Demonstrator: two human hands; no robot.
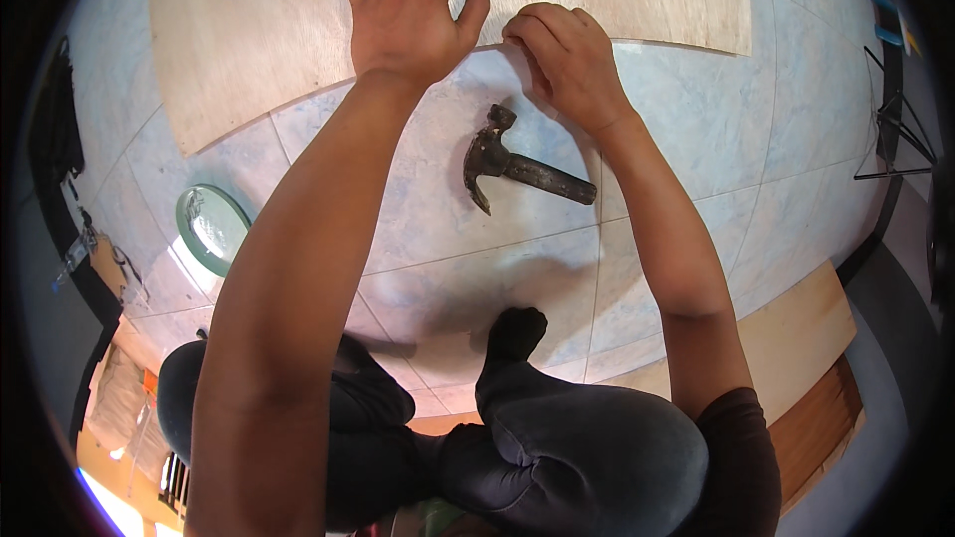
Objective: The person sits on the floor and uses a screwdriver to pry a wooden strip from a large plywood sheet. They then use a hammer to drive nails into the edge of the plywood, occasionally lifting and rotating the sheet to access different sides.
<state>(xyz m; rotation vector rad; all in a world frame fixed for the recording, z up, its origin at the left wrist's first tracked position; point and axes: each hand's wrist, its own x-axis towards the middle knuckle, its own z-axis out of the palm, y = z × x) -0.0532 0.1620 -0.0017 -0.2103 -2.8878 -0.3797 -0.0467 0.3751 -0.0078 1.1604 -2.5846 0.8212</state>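
A large plywood sheet lies flat on the pale tiled floor. My left hand rests palm down on the sheet near its front edge, fingers spread. My right hand is at that same edge just to the right, fingers curled and pinched at the edge; whether something small is between them is hidden. A dark claw hammer lies on the tiles just below my right hand, untouched, its head to the left.
A round green-rimmed lid or plate lies on the floor at left. More wooden boards lie at lower right. My knees in dark trousers are at the bottom. A black stand is at the right.
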